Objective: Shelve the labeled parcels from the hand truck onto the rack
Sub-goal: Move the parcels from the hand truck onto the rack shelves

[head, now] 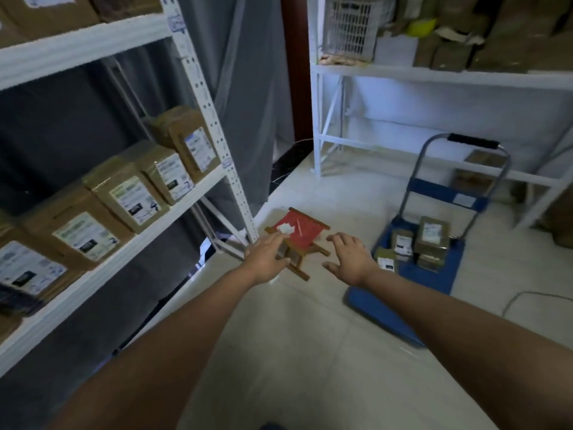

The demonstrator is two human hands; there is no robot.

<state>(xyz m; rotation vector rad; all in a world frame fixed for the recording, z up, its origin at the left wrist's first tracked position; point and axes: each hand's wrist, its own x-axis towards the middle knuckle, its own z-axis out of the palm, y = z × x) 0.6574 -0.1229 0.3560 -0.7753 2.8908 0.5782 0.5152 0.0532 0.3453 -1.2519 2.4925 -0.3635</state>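
Brown cardboard parcels with white labels [130,193] stand in a row on the middle shelf of the white metal rack [198,88] that fills the left of the frame; more boxes sit on the shelf above them. Just right of the rack's foot, near the middle of the frame, a small wooden stool with a red seat [299,232] stands on the pale tiled floor [294,336], with a bit of white paper on its seat. Your left hand [266,259] reaches out in front of that stool, fingers straight and spread, holding nothing. Your right hand [350,259] hovers beside it, fingers loosely spread, also empty. Further right, the blue hand truck [403,305] rests on the floor with its handle upright, and a few labeled parcels [431,240] are stacked on its platform. A second white rack [434,76] crosses the upper right.
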